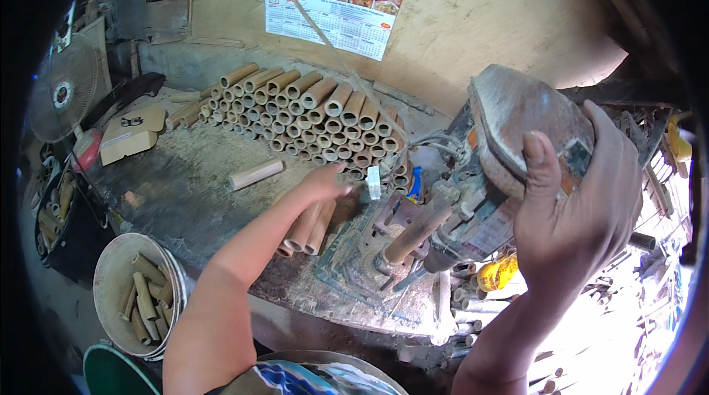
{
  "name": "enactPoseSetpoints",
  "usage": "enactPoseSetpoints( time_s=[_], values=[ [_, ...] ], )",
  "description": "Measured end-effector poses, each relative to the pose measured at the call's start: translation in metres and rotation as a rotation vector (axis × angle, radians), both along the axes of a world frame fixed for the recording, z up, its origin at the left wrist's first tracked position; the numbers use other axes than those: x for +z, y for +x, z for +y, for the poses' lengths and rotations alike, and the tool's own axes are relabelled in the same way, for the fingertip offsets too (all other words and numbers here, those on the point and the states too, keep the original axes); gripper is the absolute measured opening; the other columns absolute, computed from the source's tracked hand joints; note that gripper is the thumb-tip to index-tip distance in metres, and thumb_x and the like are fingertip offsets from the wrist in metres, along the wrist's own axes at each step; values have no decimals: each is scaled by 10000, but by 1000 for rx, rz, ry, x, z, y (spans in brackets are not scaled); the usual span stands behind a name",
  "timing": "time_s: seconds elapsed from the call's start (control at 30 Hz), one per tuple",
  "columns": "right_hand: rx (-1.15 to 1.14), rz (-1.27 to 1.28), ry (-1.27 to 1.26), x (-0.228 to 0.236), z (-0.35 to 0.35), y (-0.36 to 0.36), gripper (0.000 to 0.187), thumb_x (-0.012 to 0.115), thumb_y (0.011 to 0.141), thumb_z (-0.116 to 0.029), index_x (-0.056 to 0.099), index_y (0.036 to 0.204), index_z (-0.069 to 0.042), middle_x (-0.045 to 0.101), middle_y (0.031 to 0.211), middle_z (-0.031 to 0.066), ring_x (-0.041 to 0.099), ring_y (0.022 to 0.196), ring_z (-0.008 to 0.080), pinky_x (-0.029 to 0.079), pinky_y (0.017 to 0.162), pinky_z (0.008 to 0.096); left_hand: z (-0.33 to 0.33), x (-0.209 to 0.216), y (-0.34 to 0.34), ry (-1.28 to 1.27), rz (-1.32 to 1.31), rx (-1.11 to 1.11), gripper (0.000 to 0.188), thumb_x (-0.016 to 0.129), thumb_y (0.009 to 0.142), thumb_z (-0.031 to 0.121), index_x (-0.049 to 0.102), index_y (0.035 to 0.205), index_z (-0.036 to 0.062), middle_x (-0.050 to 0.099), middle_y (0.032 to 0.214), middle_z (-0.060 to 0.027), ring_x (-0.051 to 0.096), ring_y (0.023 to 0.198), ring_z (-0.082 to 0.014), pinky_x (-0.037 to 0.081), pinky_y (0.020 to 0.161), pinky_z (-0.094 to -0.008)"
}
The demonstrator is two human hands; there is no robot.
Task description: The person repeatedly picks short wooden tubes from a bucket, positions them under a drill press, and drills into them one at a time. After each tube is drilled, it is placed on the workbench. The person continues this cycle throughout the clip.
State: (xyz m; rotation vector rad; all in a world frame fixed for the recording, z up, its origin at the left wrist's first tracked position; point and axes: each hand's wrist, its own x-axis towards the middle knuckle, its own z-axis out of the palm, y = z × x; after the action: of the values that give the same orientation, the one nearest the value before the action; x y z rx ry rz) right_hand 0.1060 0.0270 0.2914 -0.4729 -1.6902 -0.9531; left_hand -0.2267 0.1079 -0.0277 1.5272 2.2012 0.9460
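Note:
My left hand (323, 182) reaches over the bench, fingers stretched out and apart, with nothing visible in it. Just below it lie a few short bamboo tubes (304, 231), and behind it rises a large stack of bamboo tubes (310, 111), cut ends facing me. A cut-off saw (473, 221) with a worn metal blade guard (528, 111) stands at the right. My right hand (580, 196) grips its upper part, thumb along the guard; the exact grip is hidden. A brown bamboo-like piece (417, 236) slants across the saw's base. One loose tube (256, 173) lies left of my left hand.
A white bucket (105, 299) of bamboo pieces stands front left, beside a green bucket (111, 373). A fan (63, 94) and an open cardboard box (133, 133) are at the left. Cables (436, 142) run behind the saw. Many bamboo pieces (480, 306) lie at the lower right.

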Motion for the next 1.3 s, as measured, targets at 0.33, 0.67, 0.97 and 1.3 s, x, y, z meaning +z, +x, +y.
enactPoseSetpoints(
  time_s=[0.33,0.67,0.97,1.3],
  values=[
    [-85,34,24,-1,-5,2,588,653,914,-579,659,1185,-56,660,1084,113,615,1054,317,445,948,448,-166,-43,73,-246,159,307,894,687,839,600,394,1546,138,577,1337,-289,570,1240,-444,489,1032,-492],
    [-99,1,10,1,-6,8,585,658,913,-553,639,1194,-40,639,1072,128,600,1064,326,440,950,462,-100,-89,58,336,-665,408,694,659,948,393,418,1520,84,661,957,-150,664,887,-267,543,768,-388],
    [-81,0,9,2,-6,3,561,630,946,-524,637,1212,-29,655,1090,134,619,1061,329,442,965,458,44,39,35,741,-1141,80,318,674,992,287,577,1145,26,545,702,-4,508,557,-107,425,507,-258],
    [19,-29,-38,3,-1,4,592,634,945,-503,630,1196,33,661,1090,194,626,1043,380,444,939,464,204,45,-5,768,-1212,409,532,843,844,404,588,857,-63,671,735,-117,627,532,-210,518,444,-316]
  ],
)
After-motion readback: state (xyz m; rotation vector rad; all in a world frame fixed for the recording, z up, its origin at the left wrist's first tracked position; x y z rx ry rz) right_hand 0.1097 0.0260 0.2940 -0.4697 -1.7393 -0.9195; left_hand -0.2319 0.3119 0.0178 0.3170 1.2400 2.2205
